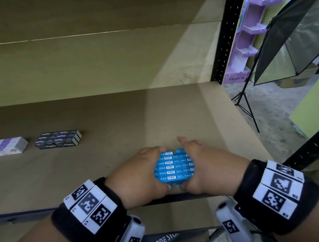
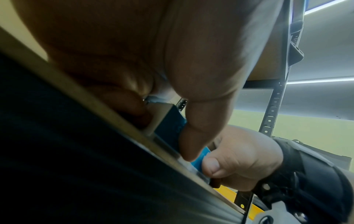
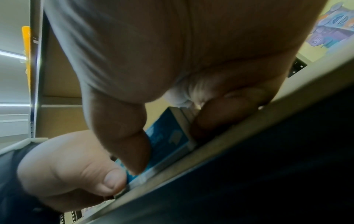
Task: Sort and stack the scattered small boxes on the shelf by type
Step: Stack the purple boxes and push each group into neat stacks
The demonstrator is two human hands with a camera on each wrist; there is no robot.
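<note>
On the brown shelf [image 1: 101, 113], both hands are squeezing the blue boxes [image 1: 172, 168] together.
Left hand [image 1: 138, 176] and right hand [image 1: 208, 166] are curling round the block; next probably squaring its uneven edges.

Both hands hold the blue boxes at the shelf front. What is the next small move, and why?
Probably squeeze the blue boxes square: one box at the far right corner sticks out of line. The left hand and right hand already cup both sides, thumbs on the near face.
</note>
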